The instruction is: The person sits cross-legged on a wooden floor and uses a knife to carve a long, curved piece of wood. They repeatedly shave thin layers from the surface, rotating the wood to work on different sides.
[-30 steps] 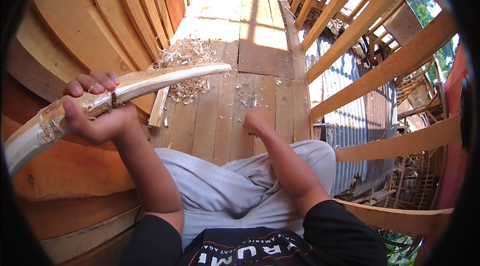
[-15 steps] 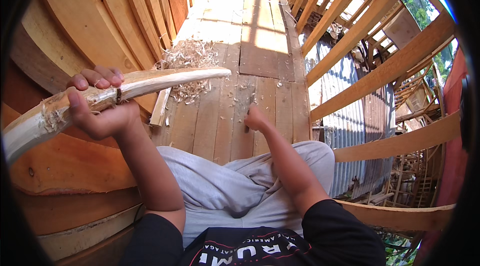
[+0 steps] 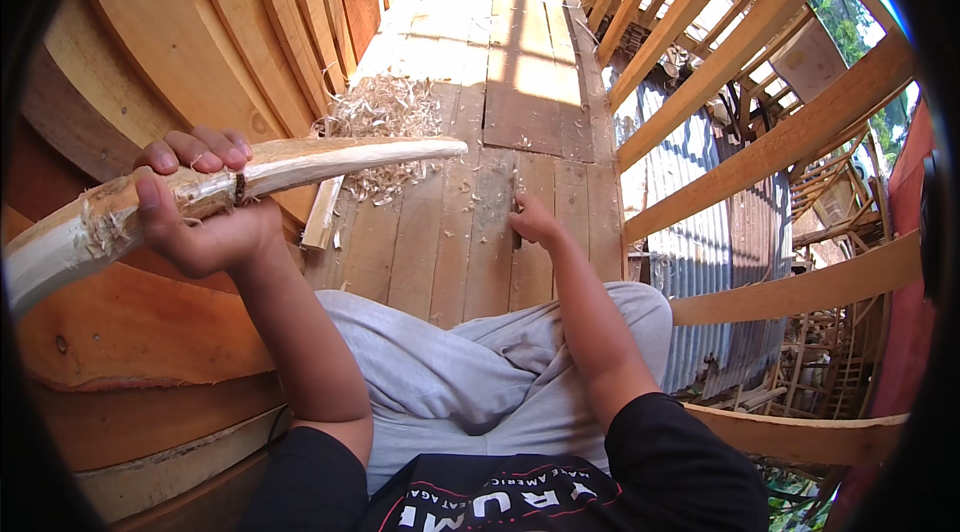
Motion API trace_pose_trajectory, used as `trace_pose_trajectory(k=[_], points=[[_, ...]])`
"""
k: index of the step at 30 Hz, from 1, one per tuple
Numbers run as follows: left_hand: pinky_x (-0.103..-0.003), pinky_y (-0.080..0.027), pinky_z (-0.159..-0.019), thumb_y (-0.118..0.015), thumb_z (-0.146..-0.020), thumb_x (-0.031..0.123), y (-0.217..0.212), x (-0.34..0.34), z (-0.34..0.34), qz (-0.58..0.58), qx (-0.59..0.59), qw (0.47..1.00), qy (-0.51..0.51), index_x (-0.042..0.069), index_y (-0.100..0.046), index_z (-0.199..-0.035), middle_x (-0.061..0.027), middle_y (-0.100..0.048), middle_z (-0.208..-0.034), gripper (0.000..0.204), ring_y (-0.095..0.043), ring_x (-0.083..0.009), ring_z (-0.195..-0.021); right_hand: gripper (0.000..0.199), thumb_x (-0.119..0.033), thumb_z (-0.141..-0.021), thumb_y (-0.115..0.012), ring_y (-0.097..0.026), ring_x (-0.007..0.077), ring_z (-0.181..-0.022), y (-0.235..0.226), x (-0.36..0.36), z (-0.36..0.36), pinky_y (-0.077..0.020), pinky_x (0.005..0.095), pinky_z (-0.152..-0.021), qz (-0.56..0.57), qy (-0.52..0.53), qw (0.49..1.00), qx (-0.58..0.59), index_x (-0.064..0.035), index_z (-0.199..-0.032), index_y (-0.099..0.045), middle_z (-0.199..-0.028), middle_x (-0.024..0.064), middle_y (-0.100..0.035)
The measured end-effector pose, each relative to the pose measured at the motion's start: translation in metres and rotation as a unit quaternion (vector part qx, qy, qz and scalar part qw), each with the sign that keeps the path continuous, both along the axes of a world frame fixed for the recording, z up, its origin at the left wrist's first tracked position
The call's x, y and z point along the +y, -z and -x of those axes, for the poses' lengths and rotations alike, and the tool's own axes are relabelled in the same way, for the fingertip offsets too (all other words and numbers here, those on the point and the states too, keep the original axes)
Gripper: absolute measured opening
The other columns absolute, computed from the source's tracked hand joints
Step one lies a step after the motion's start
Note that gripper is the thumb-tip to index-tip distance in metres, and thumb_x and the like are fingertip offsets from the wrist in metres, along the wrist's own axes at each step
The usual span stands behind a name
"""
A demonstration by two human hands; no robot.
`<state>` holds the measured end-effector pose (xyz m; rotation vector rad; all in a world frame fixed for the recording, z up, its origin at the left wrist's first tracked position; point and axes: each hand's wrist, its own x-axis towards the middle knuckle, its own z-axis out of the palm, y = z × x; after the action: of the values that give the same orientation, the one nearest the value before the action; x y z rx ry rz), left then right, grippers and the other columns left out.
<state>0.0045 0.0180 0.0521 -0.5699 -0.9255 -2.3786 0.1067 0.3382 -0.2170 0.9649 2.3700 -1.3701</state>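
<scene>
My left hand [image 3: 205,217] is wrapped round a long, curved piece of whittled wood [image 3: 350,158], raised at the left with its tapered end pointing right. Pale, peeled faces show along the wood, a dark ring circles it beside my fingers, and frayed shavings cling near my thumb. Low over the floorboards, in front of my crossed legs, my right hand [image 3: 538,220] is closed round a slim knife [image 3: 517,236]. Its dark handle sticks out below the fist and a thin blade points away from me; the blade is too small to make out well.
Curly wood shavings [image 3: 385,117] lie heaped on the plank floor [image 3: 410,242] beyond the carved wood. A short wood block [image 3: 322,215] stands by the left plank wall [image 3: 180,32]. On the right runs a slatted wooden railing [image 3: 770,147], with corrugated metal sheets [image 3: 690,282] below it.
My right hand has shifted a little to the right and away from me with the knife. The left hand and the whittled wood have hardly moved.
</scene>
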Motion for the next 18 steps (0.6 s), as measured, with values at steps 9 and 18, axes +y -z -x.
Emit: trace_pose_trajectory(k=[9, 18], points=[[-0.030, -0.037, -0.057, -0.054, -0.078, 0.040, -0.004, 0.008, -0.005, -0.005, -0.003, 1.000, 0.016, 0.012, -0.043, -0.078, -0.0025, -0.039, -0.061, 0.030, -0.040, -0.0157, -0.054, 0.053, -0.010, -0.085, -0.055, -0.056, 0.0149, -0.064, 0.032, 0.002, -0.003, -0.0465, 0.0311, -0.056, -0.164, 0.072, 0.984, 0.012, -0.0009, -0.135, -0.041, -0.083, 0.0085, -0.062], [-0.031, -0.038, -0.056, -0.054, -0.080, 0.040, 0.002, 0.005, -0.001, -0.005, 0.012, 0.999, 0.034, 0.011, -0.042, -0.080, -0.0030, -0.041, -0.062, 0.031, -0.041, -0.0159, -0.053, 0.046, -0.014, -0.085, -0.062, -0.058, 0.0115, -0.070, 0.022, 0.004, 0.019, -0.0474, 0.0287, -0.065, 0.007, 0.053, 0.977, 0.207, -0.0074, -0.129, -0.054, -0.081, 0.0063, -0.066]])
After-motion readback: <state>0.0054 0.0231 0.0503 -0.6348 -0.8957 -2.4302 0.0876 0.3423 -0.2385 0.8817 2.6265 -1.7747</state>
